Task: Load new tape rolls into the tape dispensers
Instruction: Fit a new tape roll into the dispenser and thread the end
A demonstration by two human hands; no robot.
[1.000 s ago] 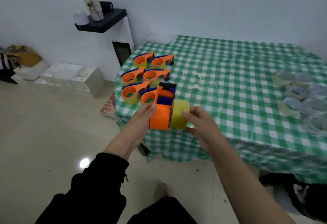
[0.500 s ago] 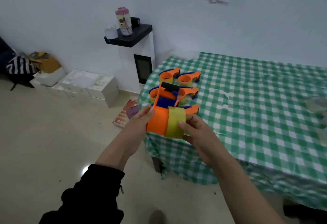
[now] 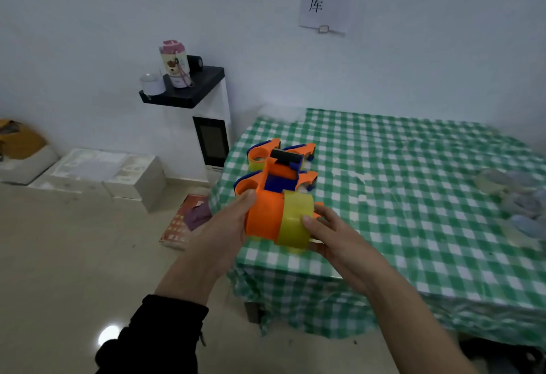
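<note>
A: Fingers [image 3: 322, 213] first: how set?

B: Curled on both sides. Pinching the tape roll [image 3: 295, 224] with the right hand [image 3: 335, 239], thumb on the near face, the rest behind and beneath. Gripping the orange drum of the tape dispenser [image 3: 261, 218] with the left hand [image 3: 224, 227], thumb up at the rim. Cannot see the other left fingers, hidden behind the drum.

A: And where, against the fingers?

B: Held up between the two sets of fingertips, in front of the near corner of the table [image 3: 413, 202] in its green checked cloth. Roll pressed against the drum's right end, on the side of the right fingers. Cannot tell how far seated.

A: Pointing which way?

B: Away from the fingers: long axis from the drum out to a black roller [image 3: 285, 157] at the far end, with a blue part [image 3: 279, 183] midway. Drum and roll lying crosswise, from left fingertips to right.

A: Anything held elsewhere?

B: Just beyond the fingertips, on the table, more orange dispensers [image 3: 301, 149], partly covered by the held one, with a yellowish band showing under the orange of one. Far right of the right fingers, loose rolls [image 3: 502, 184], blurred and cut by the frame edge; no counting them. Up and left of the left fingers, a black shelf [image 3: 192, 89] carrying a pink-capped bottle [image 3: 174, 61], a white cup [image 3: 152, 83] and a dark cylinder [image 3: 195, 63]. Left of the left knuckles, on the floor, a booklet [image 3: 183, 222] and pale boxes [image 3: 97, 172].
</note>
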